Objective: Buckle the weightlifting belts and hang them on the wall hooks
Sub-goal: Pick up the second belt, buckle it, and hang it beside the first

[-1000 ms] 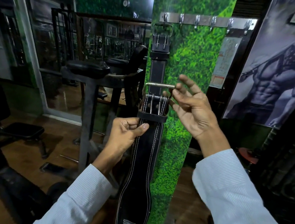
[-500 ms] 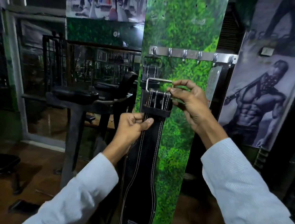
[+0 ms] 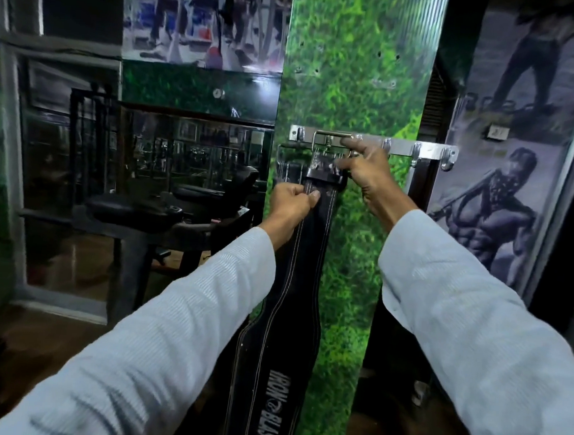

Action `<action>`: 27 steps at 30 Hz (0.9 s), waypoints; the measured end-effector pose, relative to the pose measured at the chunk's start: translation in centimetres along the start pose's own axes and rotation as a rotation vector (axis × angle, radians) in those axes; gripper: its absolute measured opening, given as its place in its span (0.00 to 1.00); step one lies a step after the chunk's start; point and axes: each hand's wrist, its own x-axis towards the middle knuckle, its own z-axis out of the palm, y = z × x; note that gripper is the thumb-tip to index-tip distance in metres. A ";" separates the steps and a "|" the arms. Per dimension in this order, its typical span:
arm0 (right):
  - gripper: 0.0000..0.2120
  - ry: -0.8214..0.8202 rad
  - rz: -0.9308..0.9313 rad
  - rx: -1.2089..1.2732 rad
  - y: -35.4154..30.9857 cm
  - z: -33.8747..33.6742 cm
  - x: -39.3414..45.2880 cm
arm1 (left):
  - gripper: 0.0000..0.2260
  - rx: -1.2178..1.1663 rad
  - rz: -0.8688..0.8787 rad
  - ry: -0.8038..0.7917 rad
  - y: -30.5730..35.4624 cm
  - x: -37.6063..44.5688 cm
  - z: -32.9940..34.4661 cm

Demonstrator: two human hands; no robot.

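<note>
Now both hands hold a black belt [image 3: 305, 253] in the middle of the frame, in front of a green grass-pattern panel [image 3: 368, 86]. The left hand [image 3: 291, 204] is closed around the strap just under the buckle, with the thumb on the front and the fingers wrapped behind it. The right hand [image 3: 368, 170] pinches the metal buckle [image 3: 330, 145] at its right end, with the fingers curled tight on the frame, and the buckle is raised up to the metal hook rail [image 3: 418, 148] on the panel. I cannot tell if the buckle already sits on a hook. The belt hangs straight down to the lower edge of the frame, and white letters are printed on its wide part. A second belt [image 3: 287, 167] hangs just to the left, partly hidden behind the first one. Both arms wear light blue sleeves [image 3: 477, 318].
</note>
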 end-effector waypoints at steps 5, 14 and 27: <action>0.37 -0.098 0.128 -0.052 2.5 1.4 -0.7 | 0.10 0.067 -0.052 -0.015 -3.9 0.3 1.1; 0.31 -0.073 -0.062 -0.147 2.2 -0.3 -0.8 | 0.09 -0.050 0.033 -0.026 -3.5 -0.4 1.7; 0.37 -0.116 0.080 -0.037 7.1 0.0 -2.1 | 0.20 0.017 -0.145 -0.153 -3.9 -5.5 1.0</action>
